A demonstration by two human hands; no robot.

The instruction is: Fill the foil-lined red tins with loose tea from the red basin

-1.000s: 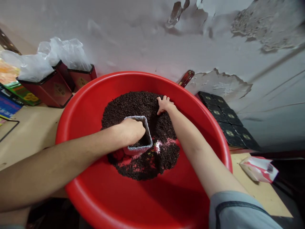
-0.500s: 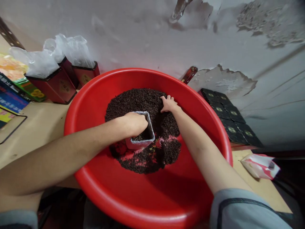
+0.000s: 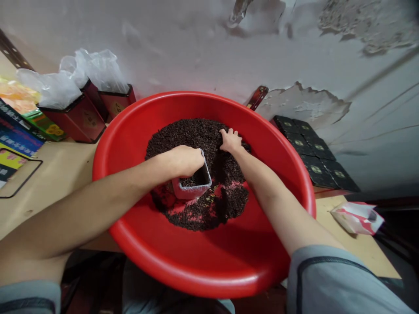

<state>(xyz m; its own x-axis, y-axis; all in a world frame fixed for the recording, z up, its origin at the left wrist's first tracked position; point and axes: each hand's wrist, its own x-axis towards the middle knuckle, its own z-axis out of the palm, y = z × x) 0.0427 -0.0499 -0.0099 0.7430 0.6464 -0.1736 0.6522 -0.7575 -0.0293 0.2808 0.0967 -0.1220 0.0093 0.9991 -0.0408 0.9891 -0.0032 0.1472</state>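
A big red basin (image 3: 137, 117) holds a heap of dark loose tea leaves (image 3: 190, 135). My left hand (image 3: 183, 160) is closed round the rim of a small square red tin with a silver liner (image 3: 193, 188), tilted in the leaves and partly filled with them. My right hand (image 3: 231, 140) rests on the heap just beyond the tin, fingers bent and dug into the leaves. Bare red basin bottom shows through around the tin.
Red tins lined with clear plastic bags (image 3: 81, 115) stand at the back left beside colourful boxes (image 3: 19, 139). Black lids (image 3: 310, 157) lie in rows to the right. A white and red packet (image 3: 356, 216) lies on the wooden table (image 3: 46, 174). A peeling wall rises behind.
My left hand has tipped the tin further into the heap. My right hand has pulled slightly towards the tin over the leaves. The view has shifted a little.
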